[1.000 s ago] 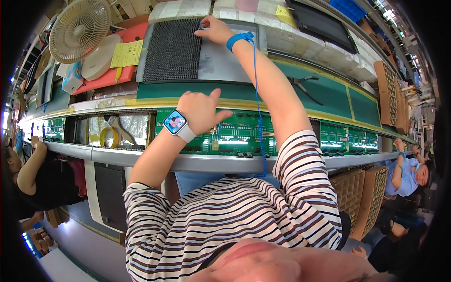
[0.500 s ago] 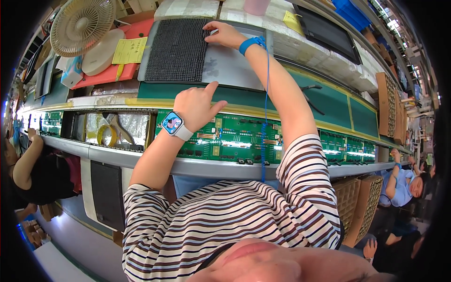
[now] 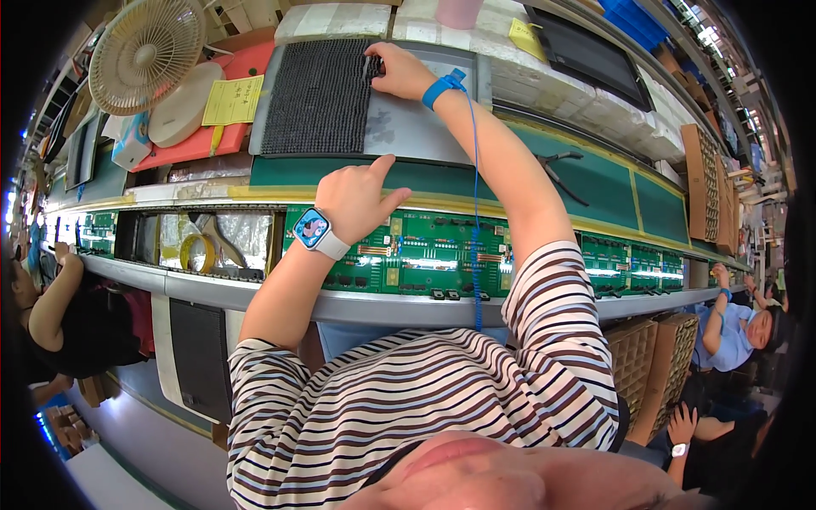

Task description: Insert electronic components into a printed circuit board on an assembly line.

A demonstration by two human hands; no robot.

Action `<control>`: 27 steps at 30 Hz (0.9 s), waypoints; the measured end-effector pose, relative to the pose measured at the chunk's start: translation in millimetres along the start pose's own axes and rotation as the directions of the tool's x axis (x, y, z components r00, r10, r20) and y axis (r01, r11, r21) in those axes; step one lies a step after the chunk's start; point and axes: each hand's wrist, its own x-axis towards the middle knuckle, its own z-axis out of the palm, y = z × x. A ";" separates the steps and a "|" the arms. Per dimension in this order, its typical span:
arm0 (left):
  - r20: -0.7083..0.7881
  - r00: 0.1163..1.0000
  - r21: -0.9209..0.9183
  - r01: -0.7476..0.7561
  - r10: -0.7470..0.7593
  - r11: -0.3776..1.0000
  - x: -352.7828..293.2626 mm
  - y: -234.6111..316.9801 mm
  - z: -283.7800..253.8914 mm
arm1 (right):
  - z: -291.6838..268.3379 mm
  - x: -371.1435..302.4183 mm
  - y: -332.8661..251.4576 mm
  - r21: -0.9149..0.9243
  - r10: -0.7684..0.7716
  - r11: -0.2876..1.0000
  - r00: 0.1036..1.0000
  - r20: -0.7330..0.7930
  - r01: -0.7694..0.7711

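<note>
Smooth green matting [image 3: 586,161], bordered by yellow tape, is laid along the bench. Small black pieces [image 3: 316,98], ranked in dense, knobbly rows, are pinched at their right edge between thumb and fingertips of the bare right hand [image 3: 399,70]; whether any are lifted cannot be told. By these rows the left part of a flat, grey metal tray [image 3: 425,102] is covered, its right part left bare and smudged. By the bare left hand [image 3: 353,200], thumb and forefinger are held spread, the other fingers partly hidden, near the glossy green circuit boards [image 3: 433,255]. The right wrist is ringed by a blue band [image 3: 444,88], from which a thin blue cord [image 3: 475,263], coiled lower down, is hung. Farther out, dark-handled pliers [image 3: 561,174] are laid on the matting, and blocky white foam [image 3: 510,68] is ranged behind.
</note>
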 end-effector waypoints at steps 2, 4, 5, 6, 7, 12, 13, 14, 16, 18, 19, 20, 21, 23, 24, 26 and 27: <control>-0.001 1.000 0.002 -0.001 0.001 1.000 -0.1 -2.3 1.9 | -0.5 -1.5 3.3 0.031 0.043 0.999 0.998 -0.040 -0.041; -0.096 0.995 -0.032 -0.022 0.018 0.999 1.9 -5.8 4.9 | -6.3 -6.0 2.6 0.061 0.093 0.994 0.992 -0.082 -0.088; -0.089 0.996 -0.032 -0.035 0.032 0.999 4.2 -5.6 4.6 | -14.4 -10.6 0.4 0.091 0.129 0.989 0.986 -0.102 -0.120; -0.202 0.979 -0.054 -0.008 -0.003 0.999 7.7 -5.2 3.7 | -24.9 -16.0 -5.2 0.119 0.168 0.981 0.978 -0.123 -0.154; -0.310 0.950 -0.082 0.012 -0.036 0.997 12.2 -5.0 3.8 | -32.4 -24.3 -12.1 0.110 0.187 0.979 0.973 -0.136 -0.172; -0.474 0.871 -0.225 0.018 -0.125 0.974 21.0 -10.2 2.7 | -63.5 -81.1 -101.0 0.319 0.160 0.931 0.984 0.075 -0.176; -0.453 0.881 -0.279 0.003 -0.134 0.960 22.0 -5.9 4.0 | -66.4 -91.9 -113.1 0.301 0.162 0.938 0.984 0.069 -0.175; -0.423 0.901 -0.290 -0.039 -0.092 0.956 20.7 2.4 2.6 | -72.0 -100.4 -125.0 0.270 0.197 0.941 0.979 0.051 -0.204; -0.397 0.916 -0.226 -0.043 -0.052 0.973 19.1 22.3 3.8 | -80.9 -114.8 -135.4 0.230 0.263 0.938 0.965 0.014 -0.259; -0.478 0.878 -0.193 -0.148 0.039 0.970 21.0 23.6 11.0 | -87.5 -124.8 -141.9 0.228 0.291 0.933 0.956 -0.022 -0.278; -0.477 0.877 -0.173 -0.157 0.056 0.972 21.0 26.2 11.4 | -92.1 -128.6 -145.0 0.222 0.311 0.929 0.950 -0.038 -0.295; -0.464 0.884 -0.157 -0.144 0.056 0.977 21.5 28.9 10.6 | -97.6 -129.3 -148.9 0.207 0.354 0.913 0.935 0.028 -0.352; -0.451 0.891 -0.140 -0.129 0.053 0.982 21.7 31.2 9.8 | -100.7 -130.6 -150.9 0.191 0.395 0.894 0.914 0.096 -0.406; -0.433 0.898 -0.155 -0.153 0.072 0.976 20.8 31.7 8.6 | -103.1 -135.2 -152.7 0.171 0.404 0.892 0.908 0.113 -0.418; -0.421 0.904 -0.171 -0.162 0.077 0.972 21.6 30.4 8.8 | -105.9 -136.4 -155.8 0.185 0.407 0.886 0.905 0.125 -0.425; -0.309 0.950 -0.463 -0.118 -0.036 0.878 21.2 20.0 4.7 | -104.4 -138.2 -159.0 0.209 0.395 0.884 0.908 0.144 -0.418; -0.172 0.978 -0.708 -0.037 -0.121 0.705 16.8 15.1 0.4 | -99.1 -140.6 -158.2 0.295 0.327 0.895 0.942 0.078 -0.335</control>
